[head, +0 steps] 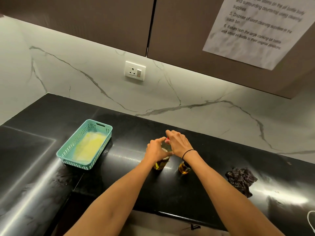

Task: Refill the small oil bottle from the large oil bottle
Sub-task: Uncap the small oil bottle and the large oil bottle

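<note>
Both hands' grip on large oil bottle point(161, 163), left hand point(156, 149) round body, right hand point(177, 143) at red cap

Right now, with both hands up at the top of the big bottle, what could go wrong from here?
1. The left hand grips the large bottle while the right hand works its red cap; a slip could tip it and spill oil on the counter.
2. The small bottle stands right under the right wrist, so a dropped forearm might knock it over.
</note>
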Demonstrator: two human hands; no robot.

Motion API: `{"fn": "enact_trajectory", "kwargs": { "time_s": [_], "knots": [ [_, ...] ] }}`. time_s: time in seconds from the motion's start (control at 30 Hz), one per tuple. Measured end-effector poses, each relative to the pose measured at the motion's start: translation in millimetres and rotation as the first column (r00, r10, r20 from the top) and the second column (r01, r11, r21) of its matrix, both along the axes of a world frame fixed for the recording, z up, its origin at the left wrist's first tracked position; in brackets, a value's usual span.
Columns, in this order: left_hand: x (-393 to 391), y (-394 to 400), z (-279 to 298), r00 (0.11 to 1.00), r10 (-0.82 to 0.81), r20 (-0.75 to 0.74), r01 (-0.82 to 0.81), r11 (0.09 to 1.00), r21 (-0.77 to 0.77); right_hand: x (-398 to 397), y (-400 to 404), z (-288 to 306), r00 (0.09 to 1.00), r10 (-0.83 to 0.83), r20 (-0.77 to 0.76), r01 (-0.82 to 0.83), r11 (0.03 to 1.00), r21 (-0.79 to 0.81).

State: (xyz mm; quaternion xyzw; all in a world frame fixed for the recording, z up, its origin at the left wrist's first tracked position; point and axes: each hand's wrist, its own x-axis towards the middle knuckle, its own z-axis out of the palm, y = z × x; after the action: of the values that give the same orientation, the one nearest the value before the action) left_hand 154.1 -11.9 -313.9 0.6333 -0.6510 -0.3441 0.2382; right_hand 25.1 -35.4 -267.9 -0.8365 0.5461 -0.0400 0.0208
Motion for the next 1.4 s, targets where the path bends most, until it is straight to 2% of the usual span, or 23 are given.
{"fn": "enact_trajectory", "kwargs": {
  "time_s": [0.23,0.4,0.47,0.57,0.63,0.7,0.8,0.9,1.0,1.07,1.13,1.23,1.33,1.4],
  "knots": [
    [-5,0,2,0.999,0.009,0.043,-0.010,0.999,0.038,-10,-2,5,0.976,0.180,-0.123,-0.177,0.984,0.029],
    [-5,-1,2,0.999,0.010,0.049,-0.012,0.999,0.039,-21,-10,13,0.911,0.342,-0.230,-0.332,0.940,0.085],
    [-4,0,1,0.999,0.013,0.041,-0.015,0.999,0.043,-23,-9,16,0.924,0.337,-0.183,-0.322,0.941,0.104],
    [-4,0,0,1.000,0.002,0.024,-0.002,1.000,0.027,-21,-9,21,0.977,0.208,-0.038,-0.205,0.975,0.081],
    [-5,-1,0,1.000,0.001,0.029,-0.002,1.000,0.020,-18,-12,23,0.991,0.103,-0.079,-0.103,0.995,0.013],
    [-6,-1,-1,1.000,0.010,0.027,-0.011,1.000,0.019,-14,-14,23,0.985,0.065,-0.159,-0.064,0.998,0.010],
    [-7,-3,-2,0.999,0.018,0.033,-0.020,0.999,0.051,-9,-15,22,0.975,0.145,-0.170,-0.133,0.988,0.083],
    [-4,-7,-6,0.999,0.014,0.048,-0.017,0.998,0.063,-13,-17,25,0.948,0.282,-0.145,-0.269,0.957,0.106],
    [-1,-10,-10,0.999,-0.004,0.034,0.002,0.999,0.049,-22,-23,32,0.933,0.355,-0.062,-0.348,0.932,0.100],
    [1,-12,-13,1.000,-0.006,0.013,0.005,0.999,0.038,-32,-30,34,0.957,0.279,0.079,-0.286,0.953,0.099],
    [2,-13,-17,1.000,-0.003,-0.001,0.003,1.000,0.023,-46,-40,31,0.984,0.125,0.124,-0.139,0.984,0.113],
    [3,-14,-21,1.000,-0.012,-0.013,0.013,1.000,0.017,-61,-50,13,0.998,-0.060,-0.021,0.063,0.977,0.206],
    [4,-14,-26,0.999,-0.028,-0.025,0.029,0.999,0.022,-63,-49,-15,0.987,-0.111,-0.114,0.143,0.936,0.322],
    [4,-15,-29,0.999,-0.037,-0.024,0.038,0.999,0.020,-62,-48,-30,0.983,-0.146,-0.108,0.176,0.915,0.363]
  ]
}}
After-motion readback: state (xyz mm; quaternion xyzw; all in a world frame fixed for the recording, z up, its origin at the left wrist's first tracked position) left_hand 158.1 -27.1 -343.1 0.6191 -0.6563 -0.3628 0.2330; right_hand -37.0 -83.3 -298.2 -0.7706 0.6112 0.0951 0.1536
